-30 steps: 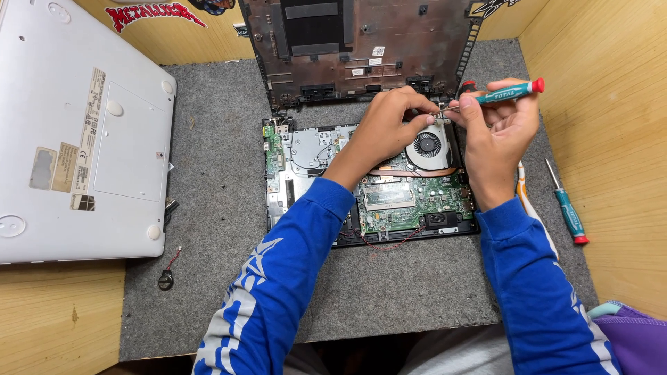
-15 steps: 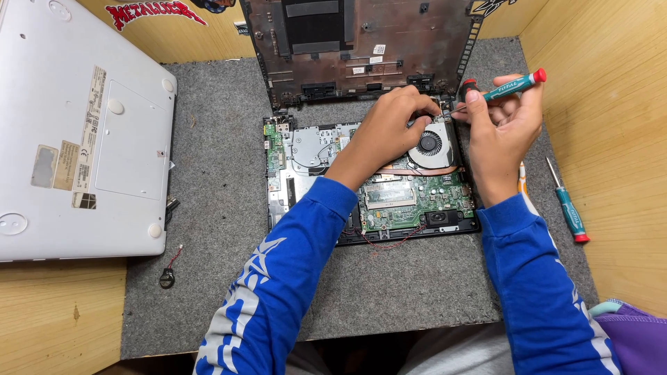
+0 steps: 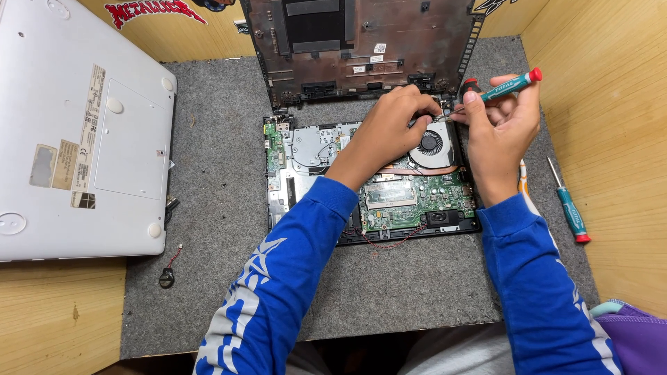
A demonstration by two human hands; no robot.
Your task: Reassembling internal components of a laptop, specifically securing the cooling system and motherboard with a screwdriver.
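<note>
An opened laptop base [image 3: 306, 187] with a green circuit board [image 3: 417, 198] and a round cooling fan [image 3: 431, 144] lies on a grey felt mat [image 3: 222, 208]. My left hand [image 3: 392, 125] rests on the board by the fan's upper left, fingers curled near the hinge corner. My right hand [image 3: 500, 125] holds a teal screwdriver with a red cap [image 3: 507, 85], its tip pointing left toward the corner above the fan. The dark lid shell [image 3: 361, 42] stands tilted up behind the base.
A white laptop bottom cover [image 3: 76, 132] lies at the left. A second teal screwdriver [image 3: 570, 205] lies on the wooden desk [image 3: 611, 139] at right. A coin cell battery with a wire [image 3: 167, 276] sits on the mat. Purple fabric [image 3: 632, 333] shows at lower right.
My hands have shifted only slightly at the fan corner; the screwdriver stays in my right hand at nearly the same angle.
</note>
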